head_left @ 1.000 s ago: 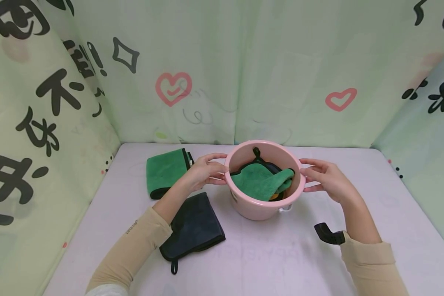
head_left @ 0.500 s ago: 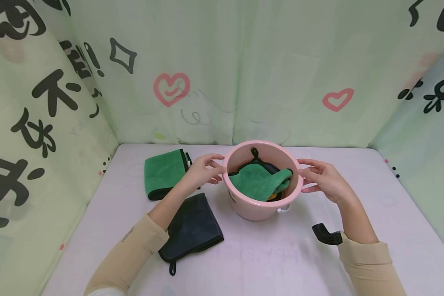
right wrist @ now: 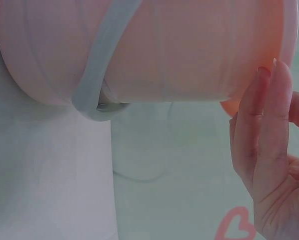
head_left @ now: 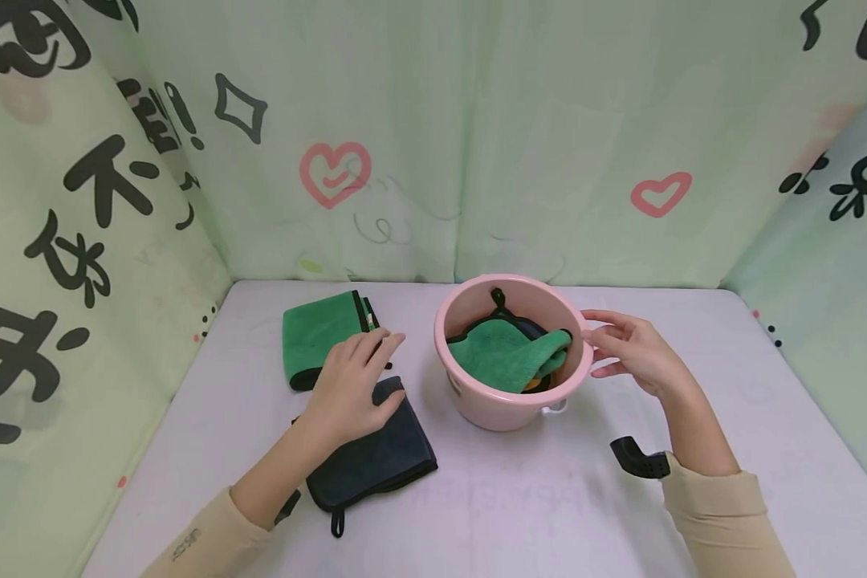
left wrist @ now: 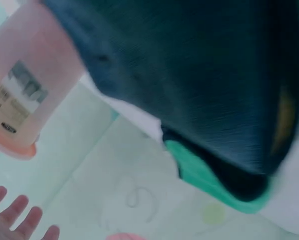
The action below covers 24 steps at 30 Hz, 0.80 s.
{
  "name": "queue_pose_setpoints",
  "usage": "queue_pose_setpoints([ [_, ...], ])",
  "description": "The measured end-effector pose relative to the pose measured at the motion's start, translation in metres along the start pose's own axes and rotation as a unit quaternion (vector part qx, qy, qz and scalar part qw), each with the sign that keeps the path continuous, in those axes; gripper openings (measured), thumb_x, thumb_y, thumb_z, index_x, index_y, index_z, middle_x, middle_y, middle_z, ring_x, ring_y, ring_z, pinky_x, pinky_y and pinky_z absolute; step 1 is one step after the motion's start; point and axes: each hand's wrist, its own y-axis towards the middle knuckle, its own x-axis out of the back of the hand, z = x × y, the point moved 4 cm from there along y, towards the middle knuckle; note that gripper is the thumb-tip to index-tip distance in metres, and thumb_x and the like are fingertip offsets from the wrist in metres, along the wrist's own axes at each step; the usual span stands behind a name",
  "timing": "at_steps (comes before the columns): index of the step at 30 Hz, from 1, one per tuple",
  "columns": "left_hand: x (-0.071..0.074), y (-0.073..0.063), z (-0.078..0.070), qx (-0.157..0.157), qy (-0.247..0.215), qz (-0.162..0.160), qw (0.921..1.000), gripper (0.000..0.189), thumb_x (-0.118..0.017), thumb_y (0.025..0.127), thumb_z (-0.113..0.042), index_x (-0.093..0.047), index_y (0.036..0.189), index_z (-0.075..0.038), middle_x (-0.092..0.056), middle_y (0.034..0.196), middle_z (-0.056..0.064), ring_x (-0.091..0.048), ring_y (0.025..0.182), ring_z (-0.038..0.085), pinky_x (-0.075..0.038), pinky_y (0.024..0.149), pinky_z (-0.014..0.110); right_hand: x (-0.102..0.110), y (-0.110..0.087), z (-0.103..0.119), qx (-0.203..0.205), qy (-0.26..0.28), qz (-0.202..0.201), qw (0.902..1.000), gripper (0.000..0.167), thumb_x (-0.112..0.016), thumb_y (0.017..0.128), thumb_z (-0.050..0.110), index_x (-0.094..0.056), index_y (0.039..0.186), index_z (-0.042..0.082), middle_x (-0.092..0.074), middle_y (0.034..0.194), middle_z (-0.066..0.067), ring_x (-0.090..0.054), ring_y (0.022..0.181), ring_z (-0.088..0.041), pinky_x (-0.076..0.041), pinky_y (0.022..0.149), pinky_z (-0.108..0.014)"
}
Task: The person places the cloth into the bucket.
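Note:
A pink bucket stands upright at the table's back middle, a crumpled green towel with black edging inside it. My right hand touches the bucket's right rim with extended fingers; the right wrist view shows these fingertips against the rim. To the bucket's left, my left hand hovers with spread fingers over a folded dark navy towel, holding nothing. Behind that hand lies a folded green towel with a black border. In the left wrist view the dark towel fills much of the picture.
The lilac table is walled by pale green curtains printed with hearts and black characters. The bucket's grey handle hangs down its side. A black device is strapped at the right wrist.
My left hand has let go of the bucket's left rim and moved left and toward me, over the dark towel. The right hand stays at the rim; the bucket has not moved.

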Motion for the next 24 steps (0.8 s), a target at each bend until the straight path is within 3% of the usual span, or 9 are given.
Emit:
queue_pose_setpoints([
  [5,-0.001,-0.028,0.004,-0.037,0.044,-0.037,0.9976,0.069,-0.072,0.068,-0.036,-0.048,0.129,-0.012,-0.048,0.128,0.011,-0.042,0.116,0.032,-0.035,0.095,0.051,0.000,0.000,-0.001,-0.001,0.003,-0.001,1.0000,0.060,-0.056,0.091,0.030,-0.033,0.138,0.000,-0.062,0.092,0.002,-0.063,0.074,-0.012,-0.056,0.063,-0.035],
  [9,-0.004,-0.044,0.007,-0.050,0.057,-0.040,0.9963,0.074,-0.073,0.065,-0.038,-0.048,0.130,-0.013,-0.047,0.130,0.011,-0.040,0.118,0.033,-0.032,0.096,0.054,0.001,0.000,-0.002,-0.003,0.005,-0.002,1.0000,0.060,-0.056,0.091,0.030,-0.033,0.138,0.000,-0.062,0.090,0.004,-0.063,0.073,-0.012,-0.056,0.063,-0.035],
  [14,-0.010,-0.061,0.009,-0.049,0.061,-0.010,0.9969,0.078,-0.073,0.063,-0.043,-0.047,0.131,-0.015,-0.046,0.132,0.010,-0.040,0.119,0.032,-0.030,0.097,0.055,0.000,0.000,-0.001,0.000,0.000,-0.001,1.0000,0.058,-0.055,0.092,0.029,-0.034,0.137,0.001,-0.062,0.091,0.002,-0.063,0.073,-0.012,-0.056,0.062,-0.035],
  [24,-0.023,-0.091,0.010,-0.052,0.080,0.086,0.9917,0.079,-0.069,0.062,-0.055,-0.050,0.130,-0.020,-0.047,0.132,0.008,-0.041,0.119,0.030,-0.033,0.095,0.057,-0.001,0.001,-0.001,-0.005,0.001,0.000,1.0000,0.059,-0.055,0.091,0.029,-0.033,0.138,0.001,-0.062,0.090,0.003,-0.063,0.073,-0.012,-0.056,0.062,-0.034],
])
